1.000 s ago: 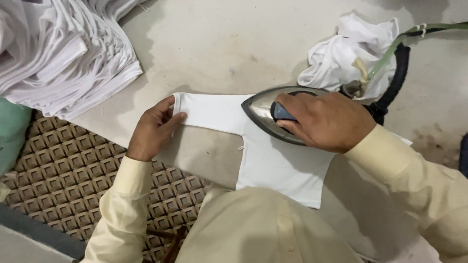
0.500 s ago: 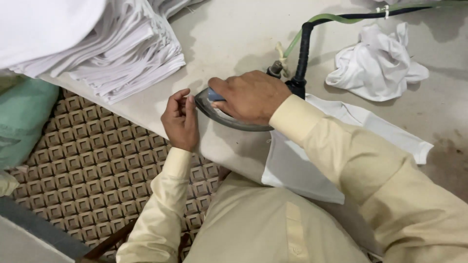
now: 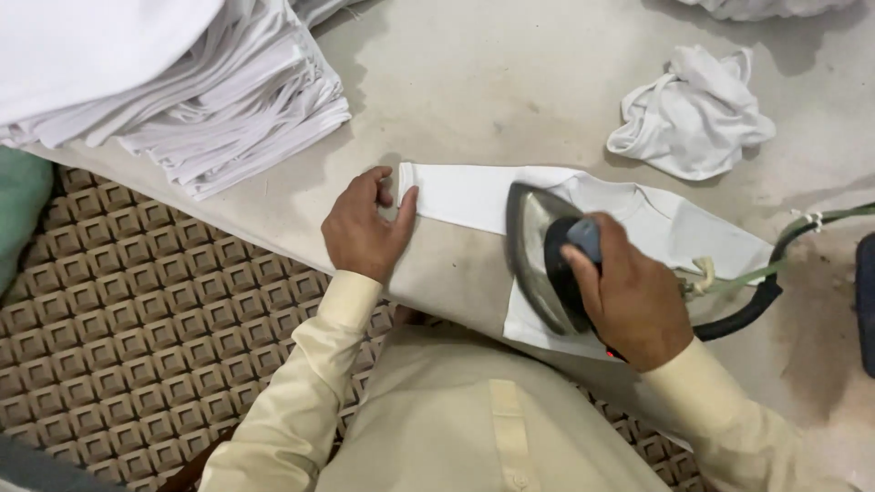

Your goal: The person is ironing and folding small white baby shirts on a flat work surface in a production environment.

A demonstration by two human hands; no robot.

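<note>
My right hand [image 3: 629,301] is clamped on the iron [image 3: 547,260], which rests on the white garment [image 3: 474,196] spread on the worktop [image 3: 474,82]; my left hand [image 3: 365,228], fingers curled, pins its sleeve end

Garment pressing workshop. A padded ironing table [image 3: 474,82] carried a tall stack of folded white garments [image 3: 182,91] at its left corner, an iron [image 3: 538,255], and a crumpled white cloth [image 3: 693,114].

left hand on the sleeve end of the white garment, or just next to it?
Touching. The head view shows the left hand with its fingertips pressed on the cuff end of the white garment, no gap visible.
</note>
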